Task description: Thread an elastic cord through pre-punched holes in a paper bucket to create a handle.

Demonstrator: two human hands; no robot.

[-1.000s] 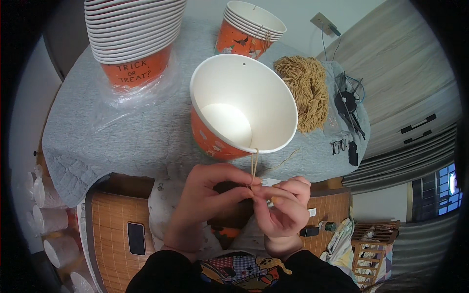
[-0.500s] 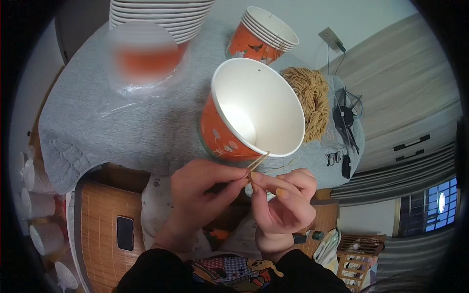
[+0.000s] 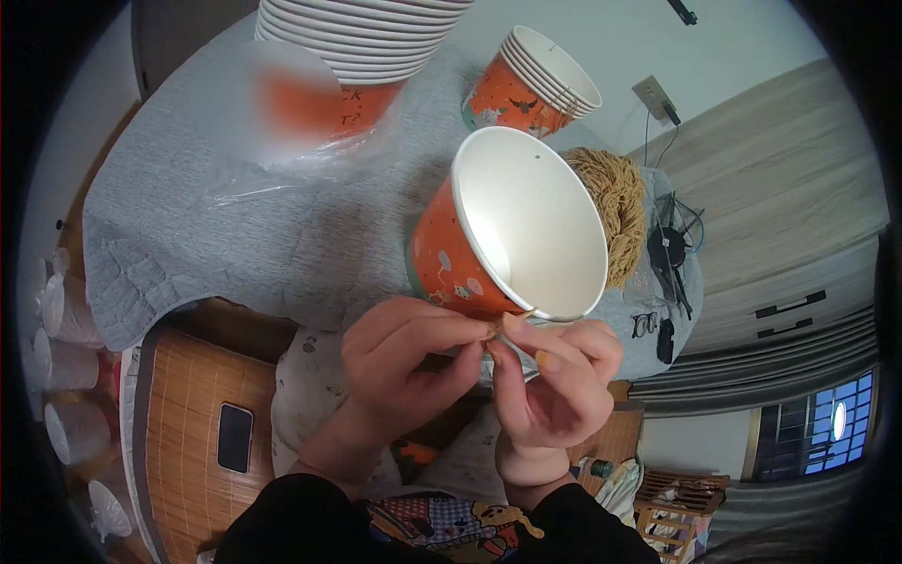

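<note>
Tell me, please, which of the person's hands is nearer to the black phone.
Left. The left hand is up and right of the phone in the picture; the right hand is farther right.

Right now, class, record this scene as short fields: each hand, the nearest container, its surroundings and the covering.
Left hand: pinching tan cord
Right hand: fingertips at the cord, grip unclear
Nearest container: orange bucket, white inside
Behind: shorter bucket stack
Left: taller bucket stack
Right: tan yarn bundle, eyeglasses
Covering: gray cloth
</note>
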